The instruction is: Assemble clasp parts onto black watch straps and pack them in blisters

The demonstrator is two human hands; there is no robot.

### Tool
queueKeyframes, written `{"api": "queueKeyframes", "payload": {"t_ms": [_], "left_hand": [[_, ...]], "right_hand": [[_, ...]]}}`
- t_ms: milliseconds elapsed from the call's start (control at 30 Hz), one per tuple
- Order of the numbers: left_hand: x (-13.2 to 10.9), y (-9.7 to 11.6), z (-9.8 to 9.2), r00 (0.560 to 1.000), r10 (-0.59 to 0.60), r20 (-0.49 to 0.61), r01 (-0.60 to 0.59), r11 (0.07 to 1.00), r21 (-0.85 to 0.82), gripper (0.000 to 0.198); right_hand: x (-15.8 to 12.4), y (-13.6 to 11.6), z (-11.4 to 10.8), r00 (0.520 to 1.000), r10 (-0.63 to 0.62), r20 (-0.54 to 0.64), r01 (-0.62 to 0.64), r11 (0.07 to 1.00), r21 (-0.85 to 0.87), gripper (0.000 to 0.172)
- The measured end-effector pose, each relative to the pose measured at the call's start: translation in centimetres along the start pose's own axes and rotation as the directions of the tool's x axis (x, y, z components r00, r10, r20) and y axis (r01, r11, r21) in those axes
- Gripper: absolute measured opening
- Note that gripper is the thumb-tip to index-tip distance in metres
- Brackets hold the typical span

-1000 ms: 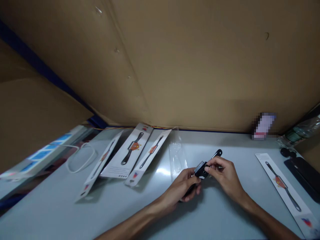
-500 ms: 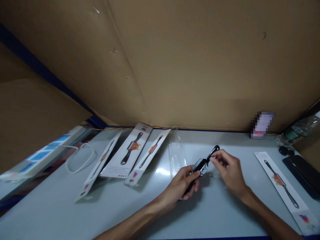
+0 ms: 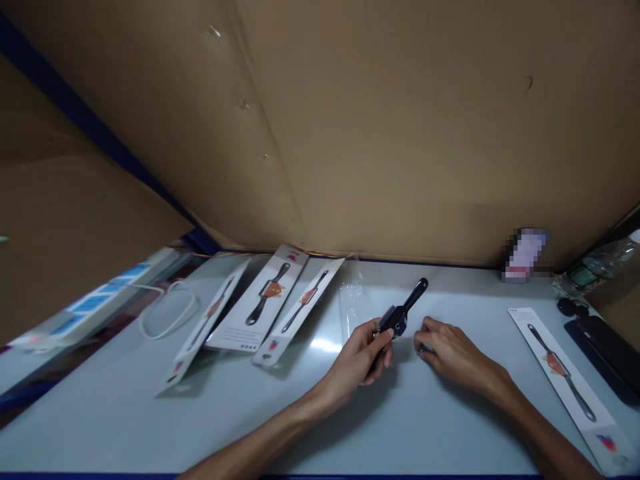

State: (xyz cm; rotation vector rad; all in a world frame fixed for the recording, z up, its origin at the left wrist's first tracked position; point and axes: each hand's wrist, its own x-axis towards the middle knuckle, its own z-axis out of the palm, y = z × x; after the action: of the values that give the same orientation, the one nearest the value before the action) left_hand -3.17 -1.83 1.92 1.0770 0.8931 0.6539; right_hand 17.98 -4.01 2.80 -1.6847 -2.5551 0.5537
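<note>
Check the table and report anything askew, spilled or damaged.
The three cards at left look askew: they sit at differing angles, some edges apparently raised, rather than squarely stacked. No spill or clear damage shows on the table.

On the table point(image 3: 425, 427), three packages point(image 3: 260, 300) lay left of the spokeshave point(image 3: 400, 317), a blister shell point(image 3: 351, 303) behind it leftward, another package point(image 3: 564, 373) and a case point(image 3: 607, 357) to its right.

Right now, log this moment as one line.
left hand: holding black tool | right hand: curled near tabletop, grip unclear | left side: three printed cards
</note>
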Motion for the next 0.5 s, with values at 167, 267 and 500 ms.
{"api": "queueKeyframes", "payload": {"t_ms": [167, 267, 500], "left_hand": [[0.3, -0.2, 0.2, 0.999, 0.039, 0.010, -0.039, 0.999, 0.025, 0.043], [0.3, -0.2, 0.3, 0.999, 0.030, 0.013, -0.030, 0.999, 0.029, 0.045], [-0.1, 0.0, 0.3, 0.998, -0.058, 0.022, 0.058, 0.998, -0.013, 0.044]], "right_hand": [[0.0, 0.3, 0.0, 0.998, 0.060, -0.016, -0.061, 0.997, -0.057, 0.016], [-0.2, 0.8, 0.0, 0.997, 0.072, -0.025, -0.071, 0.996, 0.056, 0.016], [-0.6, 1.0, -1.8, 0.986, 0.059, -0.159, -0.003, 0.943, 0.334, 0.012]]}}
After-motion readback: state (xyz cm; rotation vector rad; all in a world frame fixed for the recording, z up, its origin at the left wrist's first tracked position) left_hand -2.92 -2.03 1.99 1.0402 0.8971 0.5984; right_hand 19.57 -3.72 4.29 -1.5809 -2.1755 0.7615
